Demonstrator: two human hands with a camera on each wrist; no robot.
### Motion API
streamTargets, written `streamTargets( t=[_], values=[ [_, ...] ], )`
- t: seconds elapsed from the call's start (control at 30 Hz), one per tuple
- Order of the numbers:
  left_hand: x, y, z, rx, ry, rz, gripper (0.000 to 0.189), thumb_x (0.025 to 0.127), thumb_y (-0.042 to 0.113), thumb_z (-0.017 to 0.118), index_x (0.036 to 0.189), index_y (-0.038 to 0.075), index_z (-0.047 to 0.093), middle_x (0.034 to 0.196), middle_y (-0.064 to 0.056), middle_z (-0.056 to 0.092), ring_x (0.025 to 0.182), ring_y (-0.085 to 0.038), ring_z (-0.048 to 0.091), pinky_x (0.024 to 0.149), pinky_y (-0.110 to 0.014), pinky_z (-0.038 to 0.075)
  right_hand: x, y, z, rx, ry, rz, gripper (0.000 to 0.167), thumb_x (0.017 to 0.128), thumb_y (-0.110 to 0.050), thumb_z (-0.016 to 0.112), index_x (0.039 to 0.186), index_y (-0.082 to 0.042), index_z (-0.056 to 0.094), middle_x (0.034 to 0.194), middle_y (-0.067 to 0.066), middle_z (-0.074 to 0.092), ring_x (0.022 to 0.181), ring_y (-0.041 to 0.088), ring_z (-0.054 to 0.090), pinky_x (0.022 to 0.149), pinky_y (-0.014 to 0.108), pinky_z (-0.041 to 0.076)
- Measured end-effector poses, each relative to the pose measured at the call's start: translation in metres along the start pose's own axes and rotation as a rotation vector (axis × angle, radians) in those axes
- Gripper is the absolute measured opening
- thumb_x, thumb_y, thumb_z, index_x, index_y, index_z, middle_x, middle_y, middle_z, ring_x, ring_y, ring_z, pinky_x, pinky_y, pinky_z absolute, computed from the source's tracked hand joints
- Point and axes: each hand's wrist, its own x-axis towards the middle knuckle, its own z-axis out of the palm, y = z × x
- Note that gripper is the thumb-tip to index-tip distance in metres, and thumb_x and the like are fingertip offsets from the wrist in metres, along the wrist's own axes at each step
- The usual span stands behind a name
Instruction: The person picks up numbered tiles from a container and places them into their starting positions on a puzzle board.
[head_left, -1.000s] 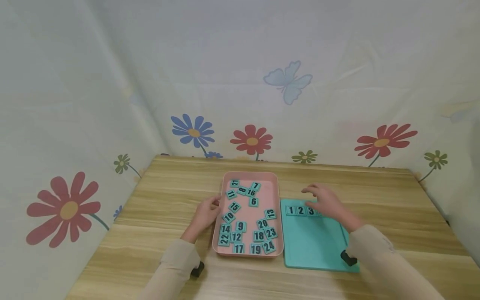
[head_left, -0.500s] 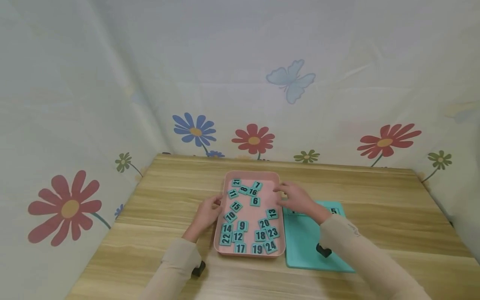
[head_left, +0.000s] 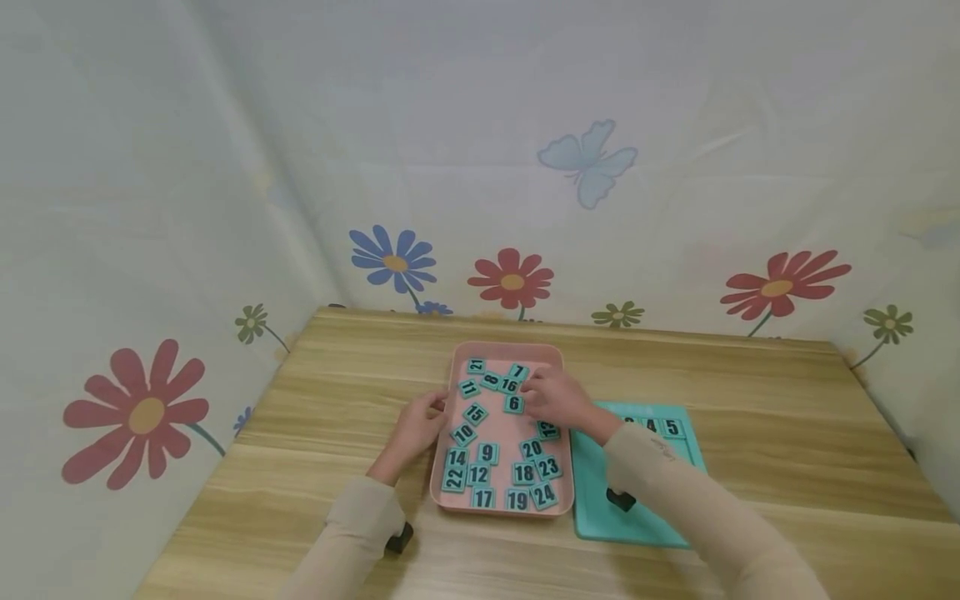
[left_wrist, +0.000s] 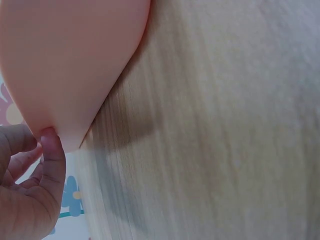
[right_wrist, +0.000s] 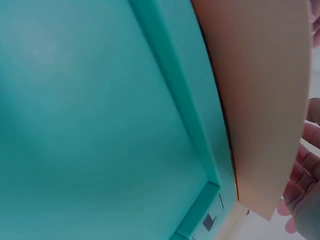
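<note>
My left hand pinches the left wall of a pink tray; in the left wrist view, the thumb lies on the tray's outside and the fingers at its rim. Inside the tray lie several teal number tiles, among them a 6 tile, a 16 tile and a 7 tile. Reaching over the tray's right side, my right hand has its fingertips right at the 6 tile. The tray wall partly hides that hand in the right wrist view, where its fingers look loosely bent.
A teal board with a raised edge lies against the tray's right side. Along its top row sit a 4 tile and a 5 tile; my right forearm covers part of the row. Wooden table surrounds both, with flowered cloth behind.
My right hand has moved left from the board's top row, across the tray's right rim, to the 6 tile. The 4 and 5 tiles came into sight. My left hand stays at the tray.
</note>
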Motion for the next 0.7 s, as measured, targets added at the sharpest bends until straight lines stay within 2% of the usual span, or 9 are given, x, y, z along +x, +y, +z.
streamTargets(
  t=[0.17, 0.33, 0.53, 0.7],
  values=[
    [-0.001, 0.0, 0.0, -0.004, 0.009, 0.018, 0.039, 0.086, 0.007, 0.051, 0.125, 0.006, 0.047, 0.103, -0.012, 0.056, 0.088, -0.02, 0.059, 0.069, -0.026, 0.053, 0.006, -0.001, 0.009, -0.033, 0.02, -0.026, 0.026, 0.072, -0.02, 0.066, 0.094, -0.006, 0.068, 0.086, 0.002, 0.058, 0.079, 0.013, 0.048, 0.07, 0.027, 0.045],
    [-0.002, 0.0, 0.001, -0.01, 0.022, 0.063, 0.038, 0.085, 0.005, 0.051, 0.123, 0.003, 0.049, 0.1, -0.014, 0.057, 0.088, -0.022, 0.061, 0.068, -0.026, 0.053, 0.008, -0.003, 0.018, -0.081, -0.011, -0.004, 0.022, 0.075, -0.026, 0.065, 0.089, -0.009, 0.068, 0.076, -0.002, 0.053, 0.069, 0.012, 0.042, 0.065, 0.026, 0.039],
    [-0.002, 0.0, 0.002, -0.003, 0.03, 0.063, 0.038, 0.085, 0.005, 0.051, 0.123, 0.003, 0.049, 0.099, -0.013, 0.057, 0.089, -0.023, 0.06, 0.069, -0.026, 0.053, 0.008, -0.006, 0.023, -0.138, -0.014, 0.053, 0.022, 0.077, -0.027, 0.064, 0.093, -0.013, 0.067, 0.084, -0.003, 0.057, 0.074, 0.012, 0.043, 0.071, 0.028, 0.039],
    [-0.002, 0.0, 0.0, -0.005, 0.029, 0.061, 0.038, 0.085, 0.005, 0.05, 0.123, 0.002, 0.049, 0.1, -0.014, 0.057, 0.089, -0.023, 0.06, 0.069, -0.027, 0.053, 0.009, -0.006, 0.024, -0.159, -0.015, 0.074, 0.022, 0.077, -0.027, 0.064, 0.095, -0.014, 0.067, 0.084, -0.003, 0.058, 0.075, 0.011, 0.043, 0.072, 0.027, 0.039]
  ],
)
